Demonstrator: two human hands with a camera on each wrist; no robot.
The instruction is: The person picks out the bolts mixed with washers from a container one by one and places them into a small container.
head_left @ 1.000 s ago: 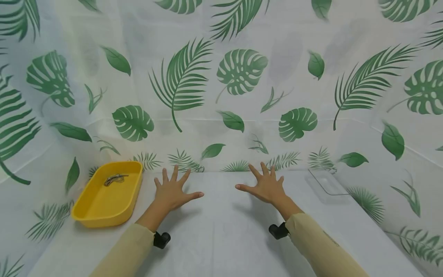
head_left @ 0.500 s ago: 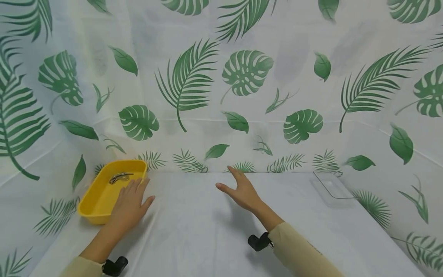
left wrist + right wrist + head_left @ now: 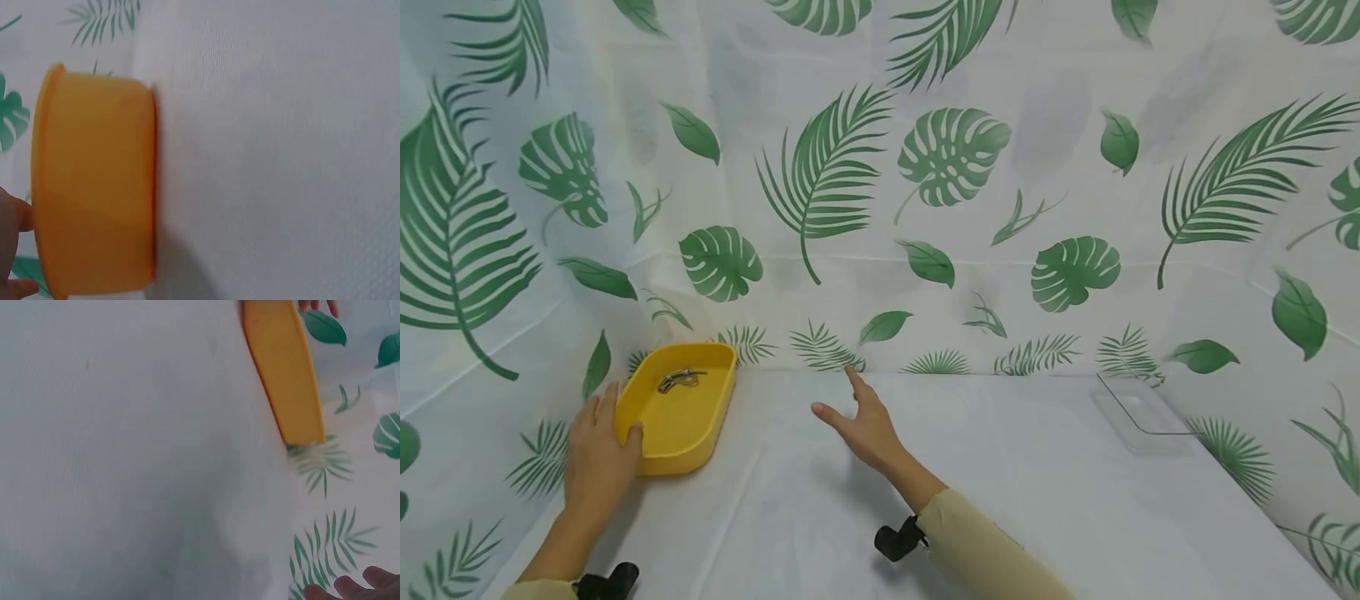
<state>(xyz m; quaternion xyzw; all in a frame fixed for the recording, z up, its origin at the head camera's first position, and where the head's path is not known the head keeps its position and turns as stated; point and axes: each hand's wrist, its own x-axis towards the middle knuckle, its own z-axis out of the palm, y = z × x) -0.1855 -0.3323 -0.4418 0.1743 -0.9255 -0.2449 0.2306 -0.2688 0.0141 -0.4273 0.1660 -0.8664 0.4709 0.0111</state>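
A yellow plastic tub (image 3: 662, 433) stands at the left of the white table, with a small shiny metal item (image 3: 682, 379) inside; its kind is too small to tell. My left hand (image 3: 597, 458) is at the tub's left side, fingers along the outer wall and thumb at the near left corner of the rim. In the left wrist view, two fingertips (image 3: 24, 215) show beside the rim of the tub (image 3: 100, 187). Fingers extended and holding nothing, my right hand (image 3: 868, 429) hovers over the table, to the right of the tub.
A clear, shallow plastic container (image 3: 1142, 417) with a dark line along its edge sits at the table's far right. Leaf-printed white sheeting (image 3: 970, 275) rises behind the table (image 3: 1015, 467) and on both sides.
My left hand has travelled left, past the tub's near side, to its left edge. My right hand has shifted left, towards the tub. The view has turned slightly left.
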